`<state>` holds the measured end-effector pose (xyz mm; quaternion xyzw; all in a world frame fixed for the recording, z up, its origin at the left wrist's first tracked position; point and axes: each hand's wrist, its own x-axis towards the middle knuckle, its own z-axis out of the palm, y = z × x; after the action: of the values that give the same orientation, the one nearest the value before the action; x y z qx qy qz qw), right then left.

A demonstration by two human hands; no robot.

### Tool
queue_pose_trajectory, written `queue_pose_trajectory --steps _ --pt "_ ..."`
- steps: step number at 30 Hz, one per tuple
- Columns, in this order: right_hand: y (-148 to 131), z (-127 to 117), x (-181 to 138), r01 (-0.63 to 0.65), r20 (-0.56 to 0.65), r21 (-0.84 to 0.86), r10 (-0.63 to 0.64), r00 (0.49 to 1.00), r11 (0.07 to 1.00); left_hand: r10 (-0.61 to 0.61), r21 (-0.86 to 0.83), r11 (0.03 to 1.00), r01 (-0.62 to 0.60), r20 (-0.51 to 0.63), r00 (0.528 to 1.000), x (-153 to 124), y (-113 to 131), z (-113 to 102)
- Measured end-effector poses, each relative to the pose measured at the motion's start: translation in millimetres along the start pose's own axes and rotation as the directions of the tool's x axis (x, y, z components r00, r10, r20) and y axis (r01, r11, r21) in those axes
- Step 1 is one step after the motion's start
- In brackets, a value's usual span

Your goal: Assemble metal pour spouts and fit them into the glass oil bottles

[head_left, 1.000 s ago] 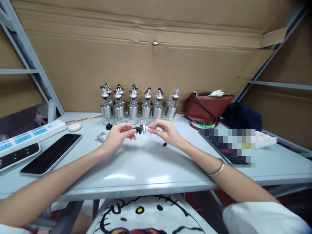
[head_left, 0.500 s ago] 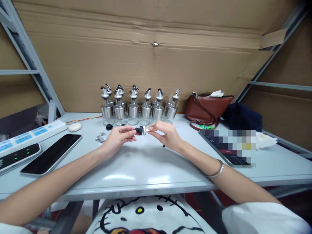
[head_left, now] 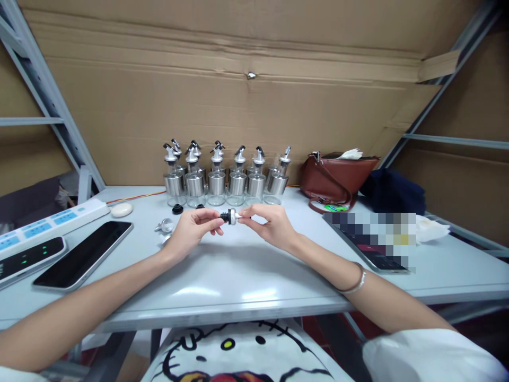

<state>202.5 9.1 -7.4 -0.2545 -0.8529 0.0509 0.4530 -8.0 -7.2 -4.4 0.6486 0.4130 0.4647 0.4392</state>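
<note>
Above the middle of the table my left hand point(head_left: 198, 229) is closed around the black ribbed stopper end of a bottle pourer point(head_left: 233, 216), which lies sideways with its silver collar to the right. The fingers of my right hand point(head_left: 271, 225) pinch the pale spout end from the other side. A thin dark bit shows at those fingertips, too small to name. Loose silver pourer parts point(head_left: 165, 227) lie left of my left hand, partly hidden behind it. Behind it sits a black stopper point(head_left: 177, 209), with another dark piece point(head_left: 200, 206) beside it.
Glass-and-steel bottles point(head_left: 216, 184) with pourers stand in rows at the back. To the right are a brown handbag point(head_left: 338, 178), a tablet-like device point(head_left: 368, 244) and crumpled tissue point(head_left: 431, 229). A phone point(head_left: 85, 254), a power strip point(head_left: 43, 223) and a white round case point(head_left: 121, 210) lie left.
The pourer has turned slightly, showing its silver collar more fully. My right fingers have shifted on the spout end, and a dark bit now shows at their tips.
</note>
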Motion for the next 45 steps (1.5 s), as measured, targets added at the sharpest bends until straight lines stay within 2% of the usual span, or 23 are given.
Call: queue_pose_trajectory --steps 5,14,19,23,25,29,33,42,45 --pt "-1 1 1 -0.047 0.0 0.059 0.047 0.999 0.997 -0.011 0.007 1.0 0.011 0.005 1.0 0 0 2" --pt "-2 2 1 -0.111 0.012 0.062 0.111 0.994 0.992 -0.018 0.003 1.0 0.018 0.009 1.0 1 0 2" --pt "-3 -4 5 -0.057 0.083 0.021 0.055 0.995 0.998 -0.03 0.0 1.0 0.03 0.052 0.998 2 0 1" --pt "2 -2 4 -0.053 -0.012 -0.107 0.052 0.999 0.993 -0.021 0.016 1.0 0.02 0.086 0.996 2 2 4" --pt "3 1 3 -0.081 -0.022 -0.145 0.079 0.997 0.986 -0.016 0.017 1.0 0.015 0.087 0.996 2 1 5" --pt "-3 6 1 -0.192 0.114 0.001 0.19 0.975 0.981 0.008 0.002 1.0 -0.009 0.113 0.994 0 -3 8" --pt "-11 7 2 -0.277 0.157 0.15 0.254 0.954 0.949 0.03 0.0 1.0 -0.031 0.192 0.981 -4 -6 11" --pt "-6 11 0 -0.308 0.217 0.188 0.266 0.939 0.933 0.065 -0.066 0.997 -0.049 0.26 0.963 -5 -8 11" --pt "-8 12 1 -0.358 0.242 0.233 0.303 0.922 0.904 0.073 -0.092 0.994 -0.057 0.188 0.979 -3 -13 11"
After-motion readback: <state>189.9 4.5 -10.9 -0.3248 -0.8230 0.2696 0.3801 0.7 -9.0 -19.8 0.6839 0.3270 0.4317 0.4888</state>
